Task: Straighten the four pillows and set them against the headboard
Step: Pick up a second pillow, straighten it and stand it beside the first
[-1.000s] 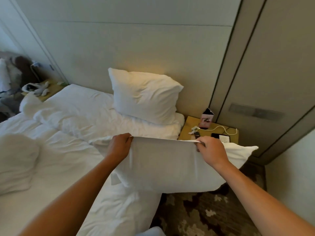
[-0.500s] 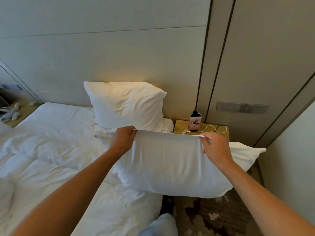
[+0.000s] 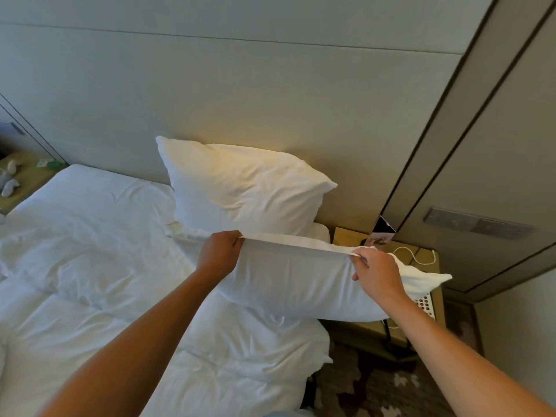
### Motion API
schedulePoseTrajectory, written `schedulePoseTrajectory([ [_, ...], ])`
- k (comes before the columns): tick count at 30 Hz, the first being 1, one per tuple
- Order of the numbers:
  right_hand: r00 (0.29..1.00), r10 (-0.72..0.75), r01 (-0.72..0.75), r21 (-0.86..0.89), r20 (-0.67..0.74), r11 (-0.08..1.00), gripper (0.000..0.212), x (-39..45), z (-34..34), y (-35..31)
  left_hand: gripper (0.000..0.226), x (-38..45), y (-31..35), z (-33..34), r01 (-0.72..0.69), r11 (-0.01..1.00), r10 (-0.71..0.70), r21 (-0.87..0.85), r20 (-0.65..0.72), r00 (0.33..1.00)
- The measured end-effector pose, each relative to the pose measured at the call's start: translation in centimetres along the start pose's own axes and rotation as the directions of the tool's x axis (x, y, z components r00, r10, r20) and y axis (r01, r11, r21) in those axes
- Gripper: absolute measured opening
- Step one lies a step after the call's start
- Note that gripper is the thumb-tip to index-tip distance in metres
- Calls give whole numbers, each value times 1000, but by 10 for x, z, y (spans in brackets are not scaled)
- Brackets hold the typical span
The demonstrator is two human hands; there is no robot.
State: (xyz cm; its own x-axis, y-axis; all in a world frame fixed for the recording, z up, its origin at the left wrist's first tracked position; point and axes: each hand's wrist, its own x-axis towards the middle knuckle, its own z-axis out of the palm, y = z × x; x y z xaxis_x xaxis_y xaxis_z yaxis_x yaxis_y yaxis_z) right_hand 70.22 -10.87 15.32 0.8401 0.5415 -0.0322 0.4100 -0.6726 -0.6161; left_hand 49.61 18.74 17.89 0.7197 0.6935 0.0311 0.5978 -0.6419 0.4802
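Note:
A white pillow (image 3: 294, 284) hangs lengthwise over the bed's right side, held by its top edge. My left hand (image 3: 218, 254) grips that edge near its left end, and my right hand (image 3: 376, 270) pinches it further right. The pillow's right corner pokes out over the nightstand. Just behind it a second white pillow (image 3: 240, 188) stands upright, leaning on the beige headboard (image 3: 210, 94). Under both lies a rumpled white duvet (image 3: 90, 251). No other pillows show in this view.
A wooden nightstand (image 3: 427, 260) at the right carries a small card (image 3: 382, 233), a white cable and a device. Wall switches (image 3: 475, 225) sit above it. Patterned carpet (image 3: 376, 386) lies beside the bed. Another nightstand (image 3: 24, 176) with clutter stands far left.
The held pillow has moved up and toward the headboard, now overlapping the base of the standing pillow. The camera has come closer to the bed head.

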Motion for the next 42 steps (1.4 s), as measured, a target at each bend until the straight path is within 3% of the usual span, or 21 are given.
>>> schedulePoseTrajectory([
  [10, 994, 48, -42, -68, 96, 997, 21, 62, 51, -47, 24, 75, -70, 16, 64, 995, -58, -77, 71, 996],
  [20, 972, 49, -28, -96, 229, 995, 21, 97, 103, -76, 25, 119, -132, 16, 109, 993, -104, -39, 112, 988],
  [31, 923, -27, 20, 24, 385, 1000, 18, 133, 165, -150, 26, 155, -207, -37, 193, 976, -195, 100, 10, 981],
  [36, 891, -71, 44, 70, 448, 997, 36, 127, 206, -180, 27, 138, -248, -47, 335, 934, -339, 123, 14, 941],
  [42, 878, -129, 90, 106, 461, 990, 25, 130, 221, -207, 28, 142, -270, -72, 361, 924, -360, 130, -35, 932],
])
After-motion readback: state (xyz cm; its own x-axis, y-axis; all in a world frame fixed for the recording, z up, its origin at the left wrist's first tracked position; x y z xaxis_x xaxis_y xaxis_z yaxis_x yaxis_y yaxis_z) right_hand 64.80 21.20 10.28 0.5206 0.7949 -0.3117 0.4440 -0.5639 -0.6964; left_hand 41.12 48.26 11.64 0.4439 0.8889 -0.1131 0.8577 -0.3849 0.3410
